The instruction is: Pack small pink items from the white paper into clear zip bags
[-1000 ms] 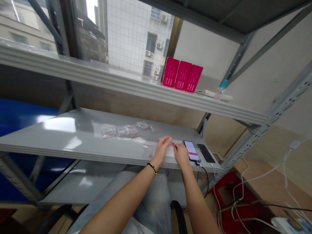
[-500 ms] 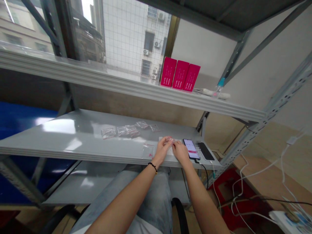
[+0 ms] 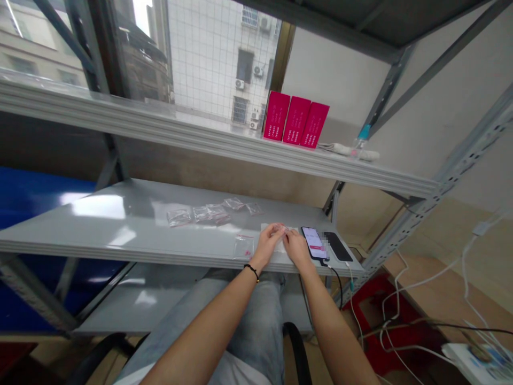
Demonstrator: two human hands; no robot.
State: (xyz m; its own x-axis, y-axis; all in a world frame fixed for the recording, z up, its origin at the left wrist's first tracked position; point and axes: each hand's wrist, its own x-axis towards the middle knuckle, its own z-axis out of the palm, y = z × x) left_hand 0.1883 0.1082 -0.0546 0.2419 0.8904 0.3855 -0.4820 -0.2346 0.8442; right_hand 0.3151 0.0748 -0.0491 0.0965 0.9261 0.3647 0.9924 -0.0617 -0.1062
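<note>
My left hand (image 3: 267,247) and my right hand (image 3: 296,249) meet near the front edge of the grey shelf table (image 3: 140,235). Their fingers are closed together on a small clear plastic bag (image 3: 279,226) with a reddish tint, mostly hidden by the fingers. Beneath them lies a white sheet (image 3: 280,247). Just left of my left hand a clear zip bag (image 3: 242,246) lies flat, with small pink bits in its lower right corner. Farther back are several filled clear bags (image 3: 210,214).
Right of my right hand lie a lit phone (image 3: 315,243) and a dark phone (image 3: 337,247), both with cables. Three pink boxes (image 3: 296,120) stand on the upper shelf (image 3: 200,141), beside a bottle with a blue cap (image 3: 364,132). Uprights frame the table.
My fingers have shifted slightly around the small bag, so less of it shows. The bags and phones stay where they were.
</note>
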